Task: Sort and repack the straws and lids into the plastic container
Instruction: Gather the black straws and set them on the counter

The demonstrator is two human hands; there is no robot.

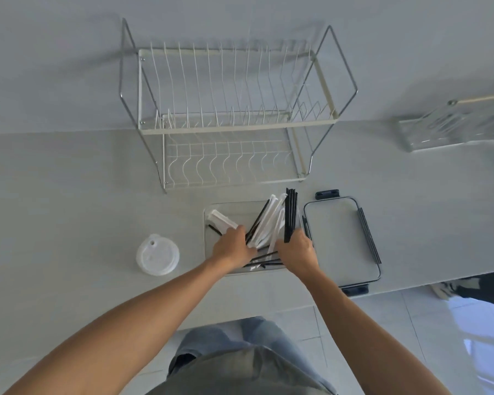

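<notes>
A clear plastic container point(234, 208) sits on the counter in front of me, holding black and white straws. My left hand point(233, 248) grips a bunch of white wrapped straws point(265, 223) that fan upward out of the container. My right hand point(297, 250) grips a bundle of black straws point(291, 215), held upright at the container's right side. More white straws point(221, 219) lie at the container's far left, and loose black straws point(264, 259) lie across its near end. A stack of translucent cup lids point(157, 255) rests on the counter to the left.
The container's lid point(340, 238) with black clips lies right of it, with a few black straws point(368, 235) on its right edge. A two-tier wire dish rack point(228, 121) stands behind. A clear tray point(454, 129) sits far right. The counter edge runs just below the container.
</notes>
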